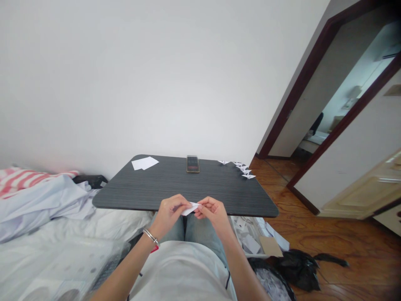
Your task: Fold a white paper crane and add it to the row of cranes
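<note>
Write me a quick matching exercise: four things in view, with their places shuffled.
1. Loose white sheets
2. Phone
3. Folded paper figures
4. Piece of white paper

A. Tabletop, middle of the far edge
B. Between left hand and right hand
C. Tabletop, far right corner
D. Tabletop, far left corner

Pairs: 1-D; 2-A; 3-C; 4-B

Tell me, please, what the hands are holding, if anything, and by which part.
Folded white paper: the left hand pinches it near its left end, the right hand near its right end.
</note>
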`<state>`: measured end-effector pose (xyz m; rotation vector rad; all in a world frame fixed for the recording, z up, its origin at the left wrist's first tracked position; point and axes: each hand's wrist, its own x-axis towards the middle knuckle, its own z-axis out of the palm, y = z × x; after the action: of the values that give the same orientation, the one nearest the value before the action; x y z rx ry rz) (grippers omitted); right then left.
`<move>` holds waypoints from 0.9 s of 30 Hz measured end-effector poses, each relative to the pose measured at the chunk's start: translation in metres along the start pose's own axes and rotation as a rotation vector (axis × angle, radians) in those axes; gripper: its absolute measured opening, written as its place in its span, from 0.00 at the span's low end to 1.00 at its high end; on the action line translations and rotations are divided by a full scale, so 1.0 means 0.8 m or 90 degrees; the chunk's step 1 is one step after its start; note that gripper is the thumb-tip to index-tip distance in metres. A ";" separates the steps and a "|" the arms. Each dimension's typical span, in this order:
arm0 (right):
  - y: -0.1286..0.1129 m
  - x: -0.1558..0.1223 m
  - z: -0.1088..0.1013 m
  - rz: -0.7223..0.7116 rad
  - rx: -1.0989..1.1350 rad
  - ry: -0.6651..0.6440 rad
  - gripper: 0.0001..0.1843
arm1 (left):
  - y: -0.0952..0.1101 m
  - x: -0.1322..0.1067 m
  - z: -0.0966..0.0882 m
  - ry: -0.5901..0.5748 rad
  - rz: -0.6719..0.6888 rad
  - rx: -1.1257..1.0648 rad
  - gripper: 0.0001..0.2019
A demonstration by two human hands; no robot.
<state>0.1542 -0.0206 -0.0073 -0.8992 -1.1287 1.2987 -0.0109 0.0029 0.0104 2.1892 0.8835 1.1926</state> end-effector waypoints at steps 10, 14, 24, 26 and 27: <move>0.000 0.004 -0.001 -0.034 -0.011 -0.014 0.07 | 0.002 0.001 -0.002 -0.012 -0.012 -0.002 0.08; -0.002 0.003 0.001 -0.026 -0.005 0.005 0.06 | 0.001 0.000 -0.001 -0.010 -0.009 -0.006 0.09; -0.004 0.001 -0.001 -0.027 0.003 -0.002 0.07 | -0.001 0.001 0.001 0.003 -0.013 -0.025 0.09; -0.006 0.001 -0.001 -0.017 0.015 -0.003 0.08 | -0.001 0.001 0.001 0.000 -0.012 -0.026 0.09; -0.006 0.001 -0.001 -0.010 0.019 -0.002 0.09 | -0.001 0.001 0.000 -0.002 -0.012 -0.025 0.09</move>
<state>0.1562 -0.0199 -0.0027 -0.8657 -1.1138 1.3009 -0.0103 0.0041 0.0103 2.1466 0.8700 1.1885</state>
